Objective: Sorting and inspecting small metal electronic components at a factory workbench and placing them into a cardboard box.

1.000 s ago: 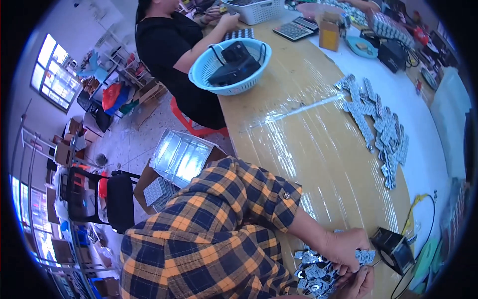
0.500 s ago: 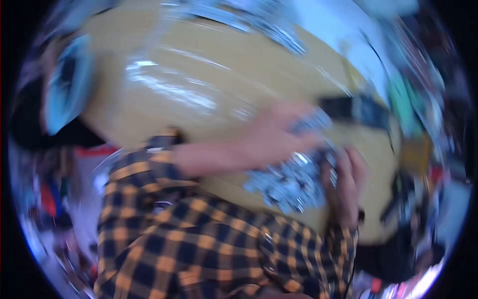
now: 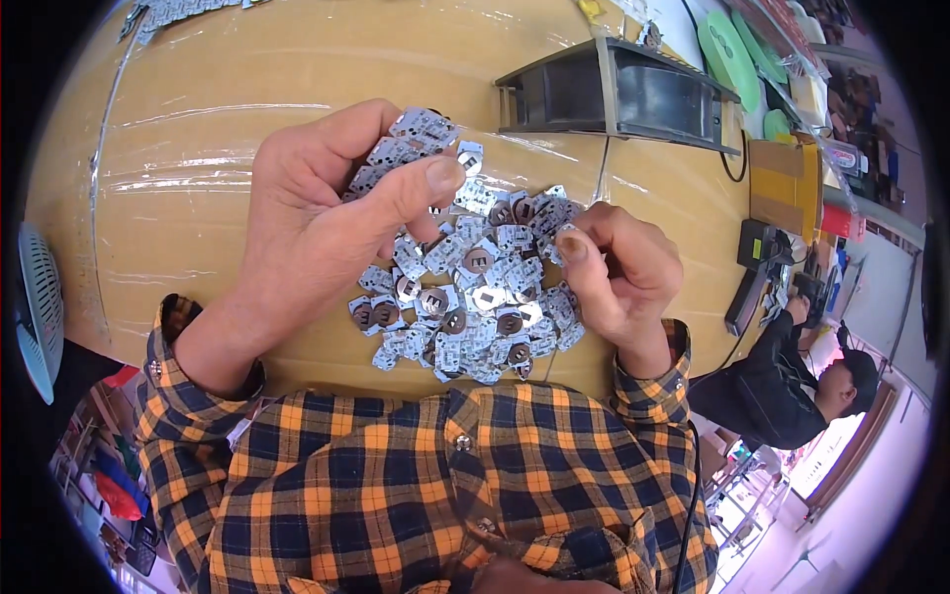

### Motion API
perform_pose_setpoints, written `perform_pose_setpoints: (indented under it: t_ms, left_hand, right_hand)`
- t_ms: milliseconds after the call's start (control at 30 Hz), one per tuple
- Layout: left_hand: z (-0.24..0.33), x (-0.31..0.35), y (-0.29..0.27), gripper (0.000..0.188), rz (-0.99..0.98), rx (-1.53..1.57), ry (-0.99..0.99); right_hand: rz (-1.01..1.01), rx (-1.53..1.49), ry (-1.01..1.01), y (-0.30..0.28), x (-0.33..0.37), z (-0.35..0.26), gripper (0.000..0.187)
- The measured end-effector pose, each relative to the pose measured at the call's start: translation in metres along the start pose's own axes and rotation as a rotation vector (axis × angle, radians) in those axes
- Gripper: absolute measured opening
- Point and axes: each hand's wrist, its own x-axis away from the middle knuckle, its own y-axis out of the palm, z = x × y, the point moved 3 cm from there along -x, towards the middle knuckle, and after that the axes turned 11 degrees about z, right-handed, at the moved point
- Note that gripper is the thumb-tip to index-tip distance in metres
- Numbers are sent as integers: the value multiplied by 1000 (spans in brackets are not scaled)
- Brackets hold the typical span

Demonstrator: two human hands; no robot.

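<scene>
My left hand (image 3: 322, 203), raised over the left side of a pile, is closed around a few small circuit boards (image 3: 416, 139), fanned between thumb and fingers. The pile of small circuit boards (image 3: 480, 262) lies loosely on the table in front of me; many carry round dark or silvery parts, and some boards overlap. At the pile's right edge, my right hand (image 3: 633, 272) is closed, thumb and forefinger pinched together on a small circuit board (image 3: 557, 216); its fingertips partly cover that board.
The brown table (image 3: 228, 79) has a glossy clear covering. A black frame-like fan housing (image 3: 614, 94) stands beyond the pile. At right are a cardboard box (image 3: 782, 183) and a co-worker in dark clothes (image 3: 777, 391). A pale blue fan (image 3: 40, 307) sits far left; more boards (image 3: 178, 12) lie at the far edge.
My head view has shifted and steadied. The left hand, earlier reaching across the pile near the right hand, is now back at its left with boards in it; the hands are farther apart.
</scene>
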Motion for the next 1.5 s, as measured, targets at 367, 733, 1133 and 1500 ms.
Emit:
perform_pose_setpoints:
  t_ms: [367, 733, 1133, 1500]
  left_hand:
    - [1, 1, -4, 18, -1, -16, -18]
    - [0, 3, 0, 15, 0, 52, 33]
    - [0, 9, 9, 14, -80, 76, -44]
    - [-1, 12, 32, 19, -153, 103, -135]
  right_hand:
    - [-25, 184, -226, 8, -3, -4, 11]
    - [-25, -573, 588, -2, 5, 19, 28]
    - [60, -766, 758, 8, 2, 8, 25]
    - [34, -484, 556, 15, 7, -5, 26]
